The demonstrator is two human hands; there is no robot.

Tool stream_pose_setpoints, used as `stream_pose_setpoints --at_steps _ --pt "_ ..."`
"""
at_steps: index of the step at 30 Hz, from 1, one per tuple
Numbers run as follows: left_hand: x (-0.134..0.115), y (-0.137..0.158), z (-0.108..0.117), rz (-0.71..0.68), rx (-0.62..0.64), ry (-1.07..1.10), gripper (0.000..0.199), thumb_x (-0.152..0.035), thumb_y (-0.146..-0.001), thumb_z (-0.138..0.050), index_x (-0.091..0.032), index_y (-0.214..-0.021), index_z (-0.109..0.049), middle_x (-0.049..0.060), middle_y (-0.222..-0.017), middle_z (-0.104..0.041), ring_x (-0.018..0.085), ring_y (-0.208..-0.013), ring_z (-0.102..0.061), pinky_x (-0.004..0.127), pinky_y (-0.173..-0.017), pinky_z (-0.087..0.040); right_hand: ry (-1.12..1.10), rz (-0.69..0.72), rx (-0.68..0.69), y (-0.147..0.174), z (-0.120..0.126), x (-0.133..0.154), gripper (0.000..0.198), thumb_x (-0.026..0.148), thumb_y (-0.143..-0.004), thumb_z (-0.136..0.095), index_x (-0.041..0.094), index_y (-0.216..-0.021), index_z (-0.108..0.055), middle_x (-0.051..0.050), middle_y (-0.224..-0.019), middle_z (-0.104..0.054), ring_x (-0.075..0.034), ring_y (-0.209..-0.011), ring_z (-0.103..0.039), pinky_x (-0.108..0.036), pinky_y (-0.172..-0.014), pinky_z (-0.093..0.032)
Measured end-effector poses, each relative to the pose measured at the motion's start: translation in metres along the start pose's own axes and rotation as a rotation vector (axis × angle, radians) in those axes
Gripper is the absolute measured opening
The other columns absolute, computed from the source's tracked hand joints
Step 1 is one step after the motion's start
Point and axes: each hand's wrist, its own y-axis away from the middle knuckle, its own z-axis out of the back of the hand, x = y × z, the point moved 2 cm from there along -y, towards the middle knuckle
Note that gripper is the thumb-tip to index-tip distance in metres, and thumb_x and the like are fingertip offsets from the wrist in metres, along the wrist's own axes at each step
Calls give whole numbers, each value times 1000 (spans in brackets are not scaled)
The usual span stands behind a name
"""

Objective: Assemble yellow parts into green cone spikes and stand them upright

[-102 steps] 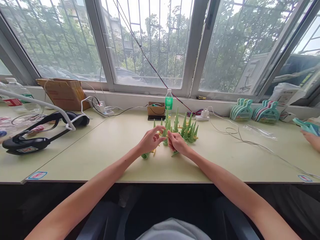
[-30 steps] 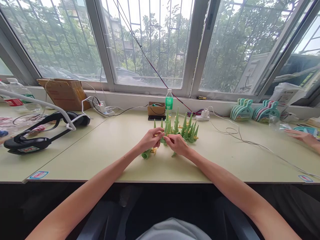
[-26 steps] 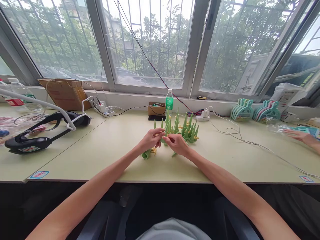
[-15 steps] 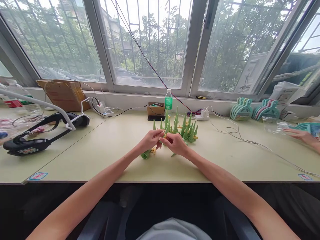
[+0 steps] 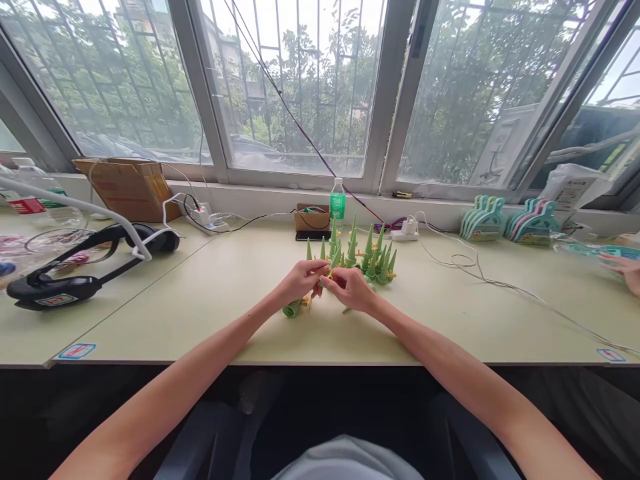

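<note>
My left hand (image 5: 304, 280) and my right hand (image 5: 351, 288) meet just above the table, both closed in a pinch. Between their fingertips is a small green plastic piece with a yellow part (image 5: 331, 274), apparently a plant watering spike; my fingers cover most of it. Behind my hands, several green watering spikes (image 5: 367, 248) stand point up, some with yellow valves at their sides. A green hollow piece (image 5: 291, 310) lies below my left hand, its round mouth towards me, with a yellow valve (image 5: 307, 302) beside it.
A green-labelled bottle (image 5: 337, 200) and a small cardboard box (image 5: 312, 218) stand behind the spikes. At left lies a black headset (image 5: 55, 293). White cables (image 5: 480, 270) cross the right side, near stacked hangers (image 5: 483, 219). Another person's hand (image 5: 625, 270) touches a turquoise item far right.
My hands stay in nearly the same place, with only slight finger movement around the piece. At far right, the other person's hand has moved further right along with the clear wrapping.
</note>
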Motion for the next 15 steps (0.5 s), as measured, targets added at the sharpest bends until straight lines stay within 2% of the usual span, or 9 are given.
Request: stream_pose_setpoints --at_steps 6,12,15 --pt "3 -1 1 -15 5 -14 31 -42 -85 -56 -12 -86 -63 -2 -60 -49 8 -43 -53 19 -36 -43 0 2 12 1 1 2 44 42 -90 -51 20 -58 -31 6 -52 -29 -7 -50 -26 -23 -49 -24" --pt "0 0 0 -4 5 -45 35 -47 -86 -56 -12 -78 -60 -3 -58 -47 9 -42 -54 19 -35 -42 12 4 28 1 1 1 43 41 -90 -50 20 -58 -31 6 -52 -30 -7 -50 -27 -23 -49 -24" --pt "0 0 -1 13 1 -39 35 -46 -86 -56 -12 -81 -60 -2 -59 -49 8 -42 -54 18 -36 -43 6 5 25 1 0 -1 43 40 -90 -51 20 -58 -31 6 -52 -30 -7 -50 -27 -23 -49 -23"
